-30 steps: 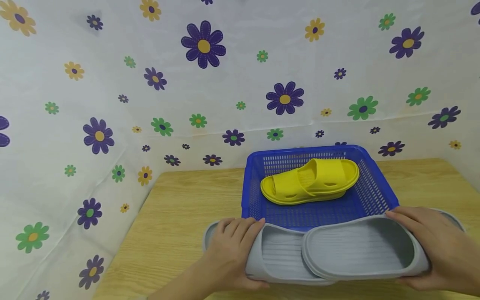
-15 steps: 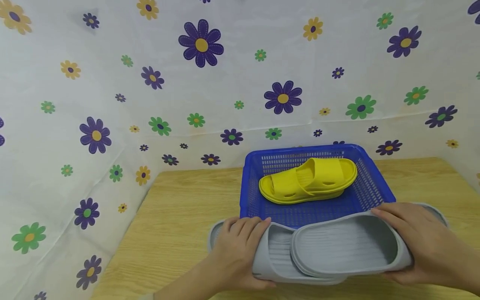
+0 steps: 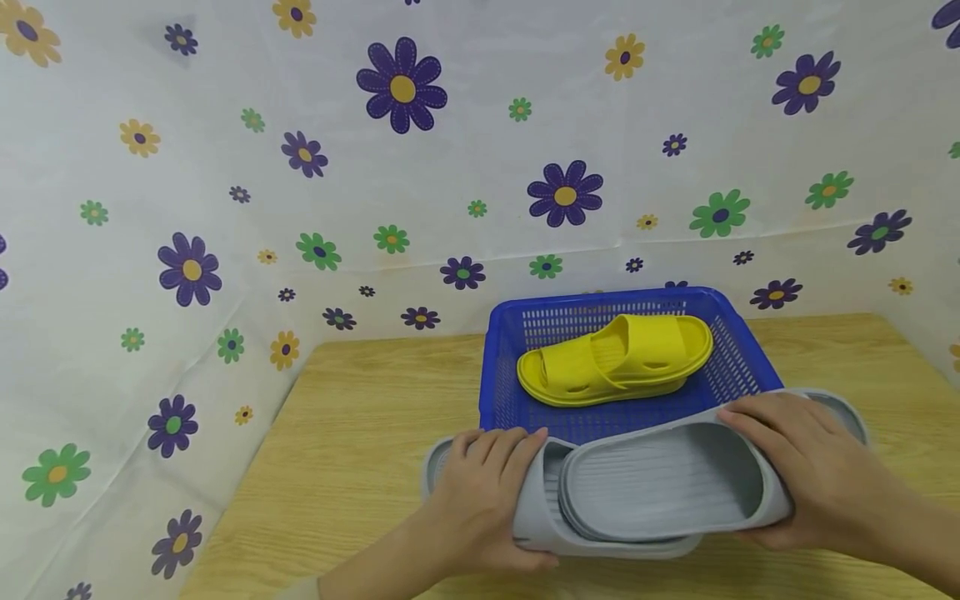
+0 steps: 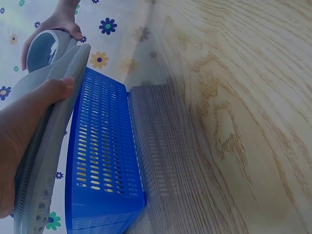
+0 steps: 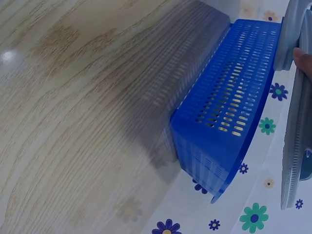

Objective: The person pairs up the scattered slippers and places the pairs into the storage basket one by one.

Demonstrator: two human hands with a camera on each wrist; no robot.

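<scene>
My left hand (image 3: 480, 504) grips a grey slipper (image 3: 531, 508) around its strap, fingers on top and thumb underneath. A second grey slipper (image 3: 667, 479) is held by my right hand (image 3: 802, 467) in the same way. The heel of the right slipper overlaps the left slipper's sole and reaches close to its strap opening. Both slippers are off the table, in front of the blue basket (image 3: 491, 367), hiding part of its near side. Inside the basket lie yellow slippers (image 3: 615, 358), one tucked into the other. The left wrist view shows my left thumb (image 4: 58, 88) along the slipper's edge.
The basket stands on a wood-grain table (image 3: 360, 417) near the back. Behind and to the left hangs a white flower-patterned cloth (image 3: 465, 167). Wooden tabletop extends on both sides of the basket.
My right hand has moved left and slightly up, sliding its grey slipper further into the other one. The left hand has shifted slightly right. Basket and yellow slippers stay put.
</scene>
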